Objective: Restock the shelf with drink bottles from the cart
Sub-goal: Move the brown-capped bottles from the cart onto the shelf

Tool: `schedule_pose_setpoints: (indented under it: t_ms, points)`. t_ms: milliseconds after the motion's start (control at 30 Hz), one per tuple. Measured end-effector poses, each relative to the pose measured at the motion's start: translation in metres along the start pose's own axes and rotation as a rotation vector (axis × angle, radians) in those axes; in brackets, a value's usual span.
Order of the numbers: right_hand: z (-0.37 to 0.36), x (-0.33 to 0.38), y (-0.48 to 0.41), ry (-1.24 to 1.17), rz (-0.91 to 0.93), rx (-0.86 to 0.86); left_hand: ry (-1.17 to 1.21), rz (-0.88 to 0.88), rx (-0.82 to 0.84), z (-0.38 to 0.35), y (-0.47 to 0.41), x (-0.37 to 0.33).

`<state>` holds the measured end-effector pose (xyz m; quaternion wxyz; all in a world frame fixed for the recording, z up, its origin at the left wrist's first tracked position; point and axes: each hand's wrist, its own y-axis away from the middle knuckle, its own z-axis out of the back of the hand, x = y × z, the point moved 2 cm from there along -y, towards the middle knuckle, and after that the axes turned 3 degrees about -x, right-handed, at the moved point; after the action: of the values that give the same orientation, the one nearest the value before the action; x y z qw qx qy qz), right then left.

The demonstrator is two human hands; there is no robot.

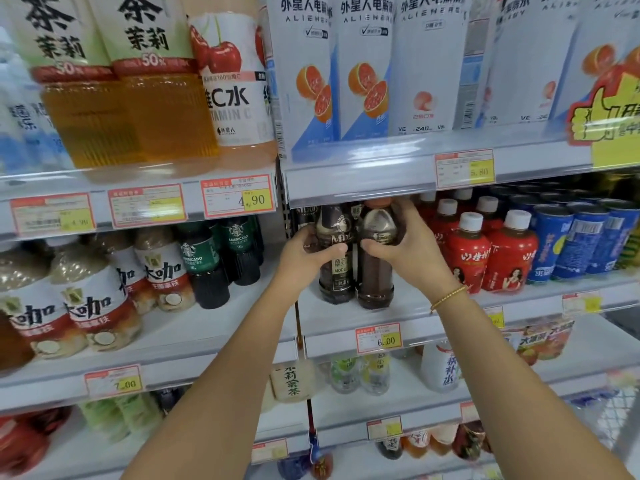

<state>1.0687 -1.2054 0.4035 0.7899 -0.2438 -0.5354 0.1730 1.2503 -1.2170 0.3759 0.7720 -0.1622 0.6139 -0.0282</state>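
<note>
Two dark coffee bottles stand side by side on the middle shelf [346, 318] of the right bay. My left hand [306, 252] grips the left dark bottle [336, 271] around its upper body. My right hand [405, 242] wraps the shoulder of the right dark bottle [375, 282], which has a reddish cap just under the shelf above. Both bottle bases rest on the shelf board. A gold bracelet sits on my right wrist. The cart is mostly out of sight.
Red bottles with white caps [485, 258] stand right of my hands, then blue cans [568, 244]. Dark green coffee bottles [207, 265] and white latte bottles [93, 306] fill the left bay. The shelf edge above [363, 181] hangs close over the bottle caps. White wire mesh [620, 417] shows at lower right.
</note>
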Motion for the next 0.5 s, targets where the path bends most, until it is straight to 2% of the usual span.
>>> schedule_pose_setpoints:
  t_ms: [100, 200, 300, 433, 500]
  points:
    - [0.002, -0.002, 0.004, -0.062, -0.069, 0.103, 0.056, 0.01, -0.012, 0.001, 0.004, 0.002]
    - [-0.007, -0.015, 0.012, 0.087, -0.147, -0.019, 0.092, 0.022, -0.037, -0.001, 0.009, 0.003]
    - [-0.006, -0.018, 0.017, 0.1, -0.159, -0.057, 0.041, 0.034, -0.025, -0.004, 0.014, 0.007]
    - [-0.003, -0.023, 0.02, -0.09, -0.197, 0.124, -0.086, 0.056, -0.03, -0.009, 0.015, 0.018]
    - [-0.007, -0.031, 0.022, -0.077, -0.226, 0.129, -0.106, 0.06, -0.051, -0.01, 0.014, 0.021]
